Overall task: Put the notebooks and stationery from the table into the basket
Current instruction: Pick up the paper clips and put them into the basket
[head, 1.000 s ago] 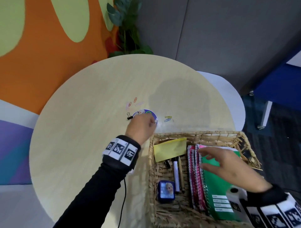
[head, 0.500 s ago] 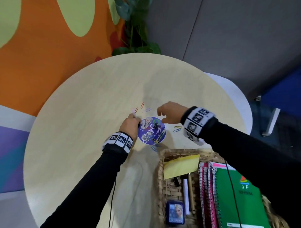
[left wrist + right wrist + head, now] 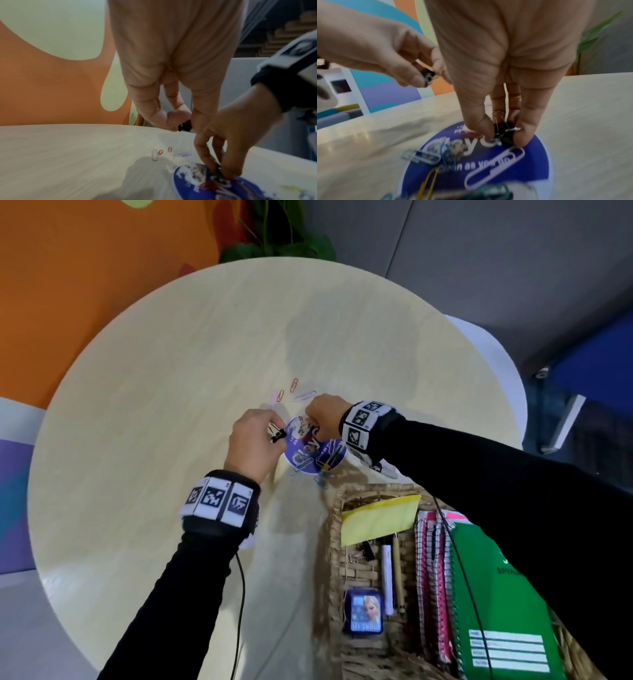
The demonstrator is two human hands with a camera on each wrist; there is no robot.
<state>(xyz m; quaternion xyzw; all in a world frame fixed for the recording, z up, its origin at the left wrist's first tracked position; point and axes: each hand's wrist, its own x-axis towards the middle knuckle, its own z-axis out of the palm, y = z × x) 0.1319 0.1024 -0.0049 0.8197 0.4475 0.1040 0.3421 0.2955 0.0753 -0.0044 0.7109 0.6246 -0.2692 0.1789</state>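
Note:
A round blue disc (image 3: 317, 455) lies on the table just beyond the basket, with several paper clips (image 3: 494, 167) and binder clips on it. My left hand (image 3: 275, 436) pinches a small black binder clip (image 3: 184, 125) above the disc's left edge. My right hand (image 3: 313, 424) has its fingertips down on the disc's far side and pinches another black binder clip (image 3: 503, 134). A few loose paper clips (image 3: 294, 387) lie on the table just beyond both hands. The wicker basket (image 3: 334, 542) holds a green notebook (image 3: 496, 611), pink notebooks (image 3: 433, 577), a yellow pad (image 3: 380, 518) and pens (image 3: 387, 577).
A small blue box (image 3: 364, 614) lies in the basket's near left part. The round pale table (image 3: 154, 405) is bare on its left and far side. A plant (image 3: 274, 241) stands behind the table by an orange wall. A white surface (image 3: 493, 378) adjoins on the right.
My right hand has left the notebooks in the basket and come over to the disc. My left hand now holds a binder clip off the table. The view has closed in on the hands.

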